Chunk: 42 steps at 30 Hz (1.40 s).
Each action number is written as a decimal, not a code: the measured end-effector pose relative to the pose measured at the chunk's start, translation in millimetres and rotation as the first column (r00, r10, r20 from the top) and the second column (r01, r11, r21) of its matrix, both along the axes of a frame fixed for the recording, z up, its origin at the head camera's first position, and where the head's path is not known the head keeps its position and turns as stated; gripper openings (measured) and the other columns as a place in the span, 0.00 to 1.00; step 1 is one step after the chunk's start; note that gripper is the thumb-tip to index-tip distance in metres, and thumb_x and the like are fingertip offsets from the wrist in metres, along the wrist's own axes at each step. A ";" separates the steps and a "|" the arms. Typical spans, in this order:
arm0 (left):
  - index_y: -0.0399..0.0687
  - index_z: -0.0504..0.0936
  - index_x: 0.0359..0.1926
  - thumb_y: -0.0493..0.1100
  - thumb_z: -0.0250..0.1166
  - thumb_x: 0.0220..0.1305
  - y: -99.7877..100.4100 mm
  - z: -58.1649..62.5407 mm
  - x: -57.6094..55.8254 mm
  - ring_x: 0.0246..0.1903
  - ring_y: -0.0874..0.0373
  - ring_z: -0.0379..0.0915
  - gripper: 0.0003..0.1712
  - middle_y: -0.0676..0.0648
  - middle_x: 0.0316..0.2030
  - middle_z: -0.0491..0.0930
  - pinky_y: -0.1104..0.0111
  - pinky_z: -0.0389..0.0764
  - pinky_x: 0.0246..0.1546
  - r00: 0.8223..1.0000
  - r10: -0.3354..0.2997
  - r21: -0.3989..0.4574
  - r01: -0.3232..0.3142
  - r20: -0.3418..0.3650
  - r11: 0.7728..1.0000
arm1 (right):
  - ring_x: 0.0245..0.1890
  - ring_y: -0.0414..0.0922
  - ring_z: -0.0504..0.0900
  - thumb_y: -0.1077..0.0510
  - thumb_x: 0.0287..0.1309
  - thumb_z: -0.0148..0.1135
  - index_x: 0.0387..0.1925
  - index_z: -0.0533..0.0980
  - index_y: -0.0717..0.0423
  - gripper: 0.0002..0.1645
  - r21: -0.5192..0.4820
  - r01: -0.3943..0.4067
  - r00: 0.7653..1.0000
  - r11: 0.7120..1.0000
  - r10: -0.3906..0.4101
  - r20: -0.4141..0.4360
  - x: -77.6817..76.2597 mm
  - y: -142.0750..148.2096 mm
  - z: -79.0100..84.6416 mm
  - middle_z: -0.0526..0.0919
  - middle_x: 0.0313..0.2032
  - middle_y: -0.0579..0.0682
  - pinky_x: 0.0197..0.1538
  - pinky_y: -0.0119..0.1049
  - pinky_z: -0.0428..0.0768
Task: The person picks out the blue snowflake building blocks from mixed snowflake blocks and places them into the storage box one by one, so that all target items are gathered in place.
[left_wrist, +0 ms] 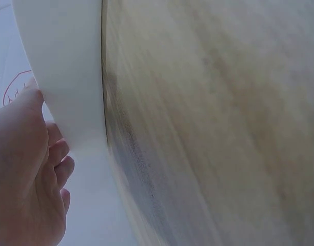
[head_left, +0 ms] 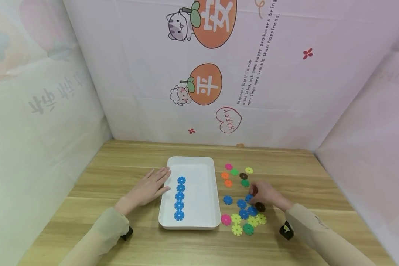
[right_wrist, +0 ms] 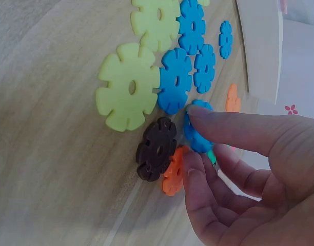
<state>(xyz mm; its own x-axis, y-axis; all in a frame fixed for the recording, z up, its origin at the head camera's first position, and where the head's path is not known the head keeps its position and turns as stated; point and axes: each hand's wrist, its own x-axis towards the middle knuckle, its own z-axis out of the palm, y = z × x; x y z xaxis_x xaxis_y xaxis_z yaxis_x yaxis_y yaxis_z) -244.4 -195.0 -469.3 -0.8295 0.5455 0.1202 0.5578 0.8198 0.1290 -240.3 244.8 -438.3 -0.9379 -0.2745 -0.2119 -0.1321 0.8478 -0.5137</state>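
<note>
My left hand (head_left: 152, 187) lies with fairly straight fingers across the left rim of a white tray (head_left: 203, 218); in the left wrist view, the hand touches the tray's side wall (left_wrist: 64, 61). Inside the tray, several blue flower-shaped plastic discs (head_left: 179, 196) stand in one column near the left side. To the right of the tray, my right hand (head_left: 265, 193) pinches a blue disc (right_wrist: 199, 141) between thumb and fingers, low over the table. More blue discs (head_left: 241, 204) lie just left of it, with a dark brown disc (right_wrist: 157, 149) close to the fingertips.
Around the right hand lie loose yellow discs (head_left: 236, 229), pink discs (head_left: 226, 219), green discs (head_left: 248, 229) and orange discs (head_left: 228, 183), some overlapping. The wooden table (head_left: 133, 159) meets a printed cloth backdrop (head_left: 146, 92) at the back, with cloth on both sides.
</note>
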 end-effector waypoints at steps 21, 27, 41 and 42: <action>0.43 0.55 0.77 0.61 0.47 0.76 0.6 0.7 -0.3 0.77 0.45 0.51 0.39 0.43 0.78 0.53 0.44 0.52 0.77 1.000 0.000 -0.013 0.000 0.001 1.000 | 0.33 0.41 0.79 0.60 0.62 0.63 0.36 0.79 0.56 0.03 -0.085 -0.097 0.995 0.992 0.095 -0.025 -0.2 -14.0 31.5 0.84 0.36 0.50 0.35 0.35 0.80; 0.43 0.56 0.77 0.60 0.48 0.76 1.0 2.2 1.6 0.77 0.44 0.51 0.39 0.42 0.77 0.54 0.44 0.52 0.76 1.000 -0.003 -0.008 0.003 -0.001 1.000 | 0.32 0.40 0.77 0.58 0.62 0.65 0.35 0.79 0.53 0.03 -0.075 -0.128 0.992 0.989 0.126 -0.029 1.3 -40.1 39.6 0.84 0.35 0.47 0.35 0.32 0.78; 0.43 0.56 0.77 0.60 0.48 0.76 0.9 0.1 1.4 0.77 0.45 0.52 0.39 0.42 0.77 0.54 0.44 0.52 0.76 1.000 -0.004 0.001 0.004 -0.008 1.000 | 0.32 0.52 0.87 0.64 0.62 0.64 0.35 0.79 0.61 0.02 -0.251 -0.286 0.952 0.925 0.304 0.034 6.0 -96.4 37.9 0.85 0.31 0.53 0.39 0.43 0.88; 0.43 0.55 0.77 0.60 0.48 0.76 1.0 0.1 1.1 0.77 0.45 0.52 0.39 0.43 0.77 0.54 0.44 0.52 0.76 1.000 -0.004 0.001 0.004 -0.006 1.000 | 0.32 0.52 0.88 0.64 0.61 0.65 0.34 0.79 0.60 0.02 -0.246 -0.291 0.950 0.925 0.309 0.039 6.3 -100.8 36.7 0.84 0.31 0.53 0.38 0.44 0.88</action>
